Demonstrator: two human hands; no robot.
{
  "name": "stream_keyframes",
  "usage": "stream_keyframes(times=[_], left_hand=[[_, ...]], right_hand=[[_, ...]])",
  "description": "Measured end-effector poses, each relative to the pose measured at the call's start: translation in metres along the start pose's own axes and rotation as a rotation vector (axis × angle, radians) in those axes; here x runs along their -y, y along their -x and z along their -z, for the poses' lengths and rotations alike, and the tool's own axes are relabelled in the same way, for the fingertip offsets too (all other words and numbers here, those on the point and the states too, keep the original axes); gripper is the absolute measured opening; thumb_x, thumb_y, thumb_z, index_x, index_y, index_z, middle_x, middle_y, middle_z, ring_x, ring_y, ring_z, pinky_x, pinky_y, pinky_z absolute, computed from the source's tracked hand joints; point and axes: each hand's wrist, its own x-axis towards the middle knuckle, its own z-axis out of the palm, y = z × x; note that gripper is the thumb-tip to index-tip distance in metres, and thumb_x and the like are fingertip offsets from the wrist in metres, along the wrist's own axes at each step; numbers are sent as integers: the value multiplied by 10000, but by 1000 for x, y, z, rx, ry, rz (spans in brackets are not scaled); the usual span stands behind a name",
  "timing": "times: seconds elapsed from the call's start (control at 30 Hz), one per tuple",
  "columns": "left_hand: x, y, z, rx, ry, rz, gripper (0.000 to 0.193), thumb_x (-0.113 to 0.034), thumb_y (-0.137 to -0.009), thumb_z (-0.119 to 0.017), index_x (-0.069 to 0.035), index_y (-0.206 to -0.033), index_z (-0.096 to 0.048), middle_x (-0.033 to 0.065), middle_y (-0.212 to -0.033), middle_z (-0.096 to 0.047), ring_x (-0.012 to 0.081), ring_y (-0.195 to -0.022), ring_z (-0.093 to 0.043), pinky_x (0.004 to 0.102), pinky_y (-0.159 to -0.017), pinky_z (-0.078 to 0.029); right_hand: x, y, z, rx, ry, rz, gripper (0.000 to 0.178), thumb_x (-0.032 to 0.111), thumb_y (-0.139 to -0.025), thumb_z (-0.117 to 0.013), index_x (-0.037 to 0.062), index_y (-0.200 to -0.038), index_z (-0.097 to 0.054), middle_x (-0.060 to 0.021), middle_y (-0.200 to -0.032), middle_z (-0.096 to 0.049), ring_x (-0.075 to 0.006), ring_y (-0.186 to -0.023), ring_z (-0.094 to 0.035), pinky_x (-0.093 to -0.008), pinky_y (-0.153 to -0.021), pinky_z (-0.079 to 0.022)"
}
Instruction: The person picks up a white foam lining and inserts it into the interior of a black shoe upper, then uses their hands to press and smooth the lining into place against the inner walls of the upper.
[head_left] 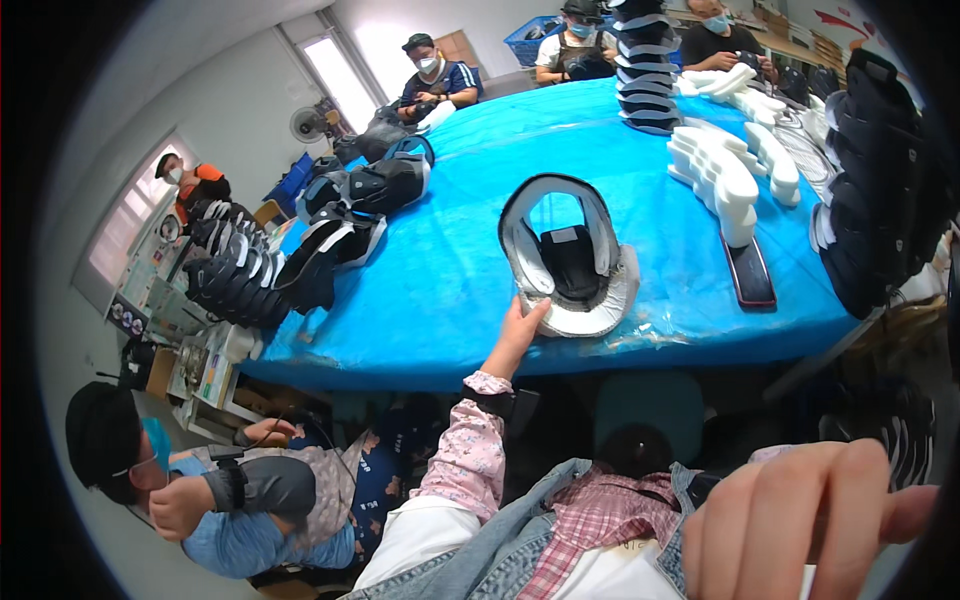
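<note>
My left hand [525, 328], in a pink floral sleeve, grips the near left rim of a helmet liner [605, 312] on the blue-covered table [450, 250]. The liner's padded ring has black edging and a pale grey-white inner face. A black pad lies within it, and blue shows through the opening at its far end. Large and close at the lower right, my right hand [800, 515] is raised with its fingers curled. Whatever it may hold is hidden behind the fingers.
White foam pieces [715, 180] and a dark phone [748, 270] lie right of the liner. Tall black stacks [875, 185] stand at the right edge. Black padded liners [385, 185] line the left side. A co-worker [250, 500] sits close on my left; several others work farther off.
</note>
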Motion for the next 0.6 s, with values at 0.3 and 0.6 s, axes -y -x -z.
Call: stream_keyframes(times=[0.3,0.6], left_hand=[[-53,21,-38,-144,-329,-602,327,-113,-889,-512,28,-1182,-475,138,-1105,-542,226,-944,-548,312,-812,-432],[-107,42,-62,-293,-779,-929,538,91,-793,-439,-104,-1292,-490,110,-1290,-430,224,-921,-534,284,-685,-467]], right_hand=[[-19,12,58,-505,523,-402,274,193,-916,-459,-25,-1056,-547,-146,-1051,-572,-198,-919,-566,-295,-788,-443],[-52,43,133,-848,439,-485,432,364,-946,-407,-10,-1153,-472,-133,-1141,-538,-247,-1091,-522,-343,-918,-421]])
